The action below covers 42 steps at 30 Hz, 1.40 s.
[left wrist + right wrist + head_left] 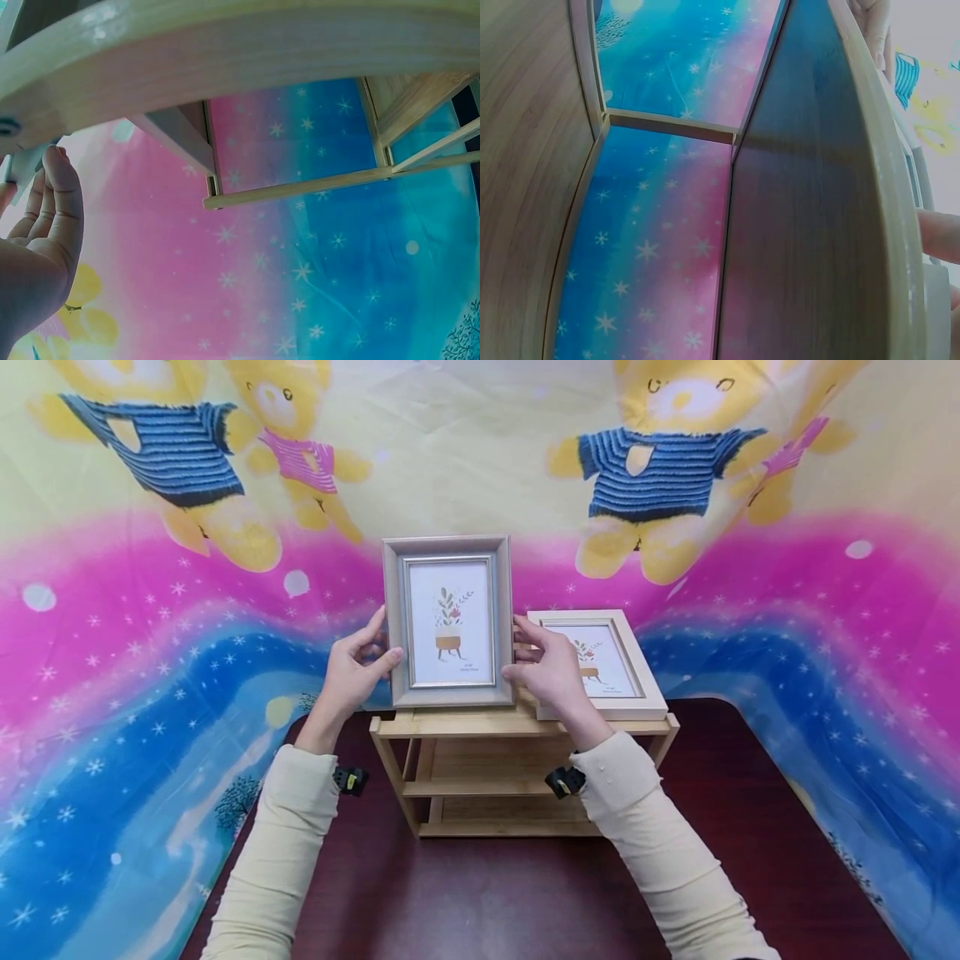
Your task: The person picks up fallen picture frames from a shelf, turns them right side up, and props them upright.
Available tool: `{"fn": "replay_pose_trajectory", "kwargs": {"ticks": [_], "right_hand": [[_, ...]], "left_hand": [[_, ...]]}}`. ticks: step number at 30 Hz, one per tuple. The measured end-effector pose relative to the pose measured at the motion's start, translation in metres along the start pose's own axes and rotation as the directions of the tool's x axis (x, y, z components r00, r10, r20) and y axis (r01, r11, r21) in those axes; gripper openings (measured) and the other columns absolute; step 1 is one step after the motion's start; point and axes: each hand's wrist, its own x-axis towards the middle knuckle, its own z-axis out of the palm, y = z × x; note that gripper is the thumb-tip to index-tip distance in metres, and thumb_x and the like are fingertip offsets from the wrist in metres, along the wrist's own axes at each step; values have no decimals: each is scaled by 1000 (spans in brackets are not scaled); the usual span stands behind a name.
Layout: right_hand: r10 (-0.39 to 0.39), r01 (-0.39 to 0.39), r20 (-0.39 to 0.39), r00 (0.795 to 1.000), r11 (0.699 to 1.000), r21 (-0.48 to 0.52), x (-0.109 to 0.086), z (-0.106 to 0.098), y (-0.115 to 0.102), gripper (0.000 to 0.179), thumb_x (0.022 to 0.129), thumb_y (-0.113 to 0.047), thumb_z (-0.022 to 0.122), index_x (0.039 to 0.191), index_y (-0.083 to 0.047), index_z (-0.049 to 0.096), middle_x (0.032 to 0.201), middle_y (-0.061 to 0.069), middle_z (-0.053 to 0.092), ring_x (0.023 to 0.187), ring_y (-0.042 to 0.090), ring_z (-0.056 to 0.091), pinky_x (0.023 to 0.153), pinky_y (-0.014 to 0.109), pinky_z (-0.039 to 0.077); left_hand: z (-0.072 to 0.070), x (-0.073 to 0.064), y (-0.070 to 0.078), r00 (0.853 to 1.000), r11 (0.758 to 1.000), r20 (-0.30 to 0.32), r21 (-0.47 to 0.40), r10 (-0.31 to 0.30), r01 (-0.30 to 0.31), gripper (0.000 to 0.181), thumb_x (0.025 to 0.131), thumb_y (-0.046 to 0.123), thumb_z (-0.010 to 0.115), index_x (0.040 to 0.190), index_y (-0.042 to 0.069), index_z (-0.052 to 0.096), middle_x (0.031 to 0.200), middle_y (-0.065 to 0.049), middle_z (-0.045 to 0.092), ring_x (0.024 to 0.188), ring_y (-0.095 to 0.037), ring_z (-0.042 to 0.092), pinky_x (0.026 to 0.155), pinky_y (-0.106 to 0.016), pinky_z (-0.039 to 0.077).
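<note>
A grey picture frame (448, 621) with a potted-plant print stands upright at the left end of a wooden shelf rack (487, 789). My left hand (358, 668) holds its left edge, thumb on the front and the other fingers behind. On the opposite edge my right hand (551, 664) grips in the same way. Beside it a cream picture frame (633, 664) with a similar print leans back on the rack's top, partly covered by my right hand. In the left wrist view my curled fingers (56, 199) meet the frame's edge beyond the rack board.
The rack has lower shelves (487, 762) and stands on a dark red table (480, 893). A cloth backdrop (465, 452) printed with bears and snowflakes surrounds the table at the back and both sides. Black straps with small devices (350, 780) sit at both wrists.
</note>
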Motion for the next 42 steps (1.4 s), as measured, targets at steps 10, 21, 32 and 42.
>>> {"fn": "replay_pose_trajectory", "kwargs": {"ticks": [10,21,32,42], "right_hand": [[-72,72,-28,997,997,20,0,1,1,75,70,14,66,136,-13,43,120,15,56,102,26,59,81,27,50],[-113,115,-63,992,993,25,-1,2,2,77,69,17,65,136,-13,43,116,15,56,100,26,59,80,26,50],[-184,187,-92,979,982,22,2,-5,-9,56,77,10,61,130,-2,48,119,16,57,100,26,59,80,27,50],[-227,225,-100,969,974,-33,4,-8,-26,44,79,6,64,120,-2,51,110,13,60,93,22,61,78,31,51]], "left_hand": [[0,2,1,999,1000,-38,-24,9,-10,59,85,-2,60,138,4,35,105,-29,54,73,-7,54,60,-18,50],[0,8,-20,995,999,-100,-45,11,-16,58,83,3,64,135,14,43,95,2,56,77,-7,55,62,-18,51],[3,3,-20,993,1000,-121,-16,11,-13,56,82,4,65,134,15,45,92,2,57,80,-6,55,61,-16,49],[3,-8,8,991,997,-120,-52,55,-61,55,81,-8,62,132,1,43,90,4,58,79,-4,55,65,-15,50]]}}
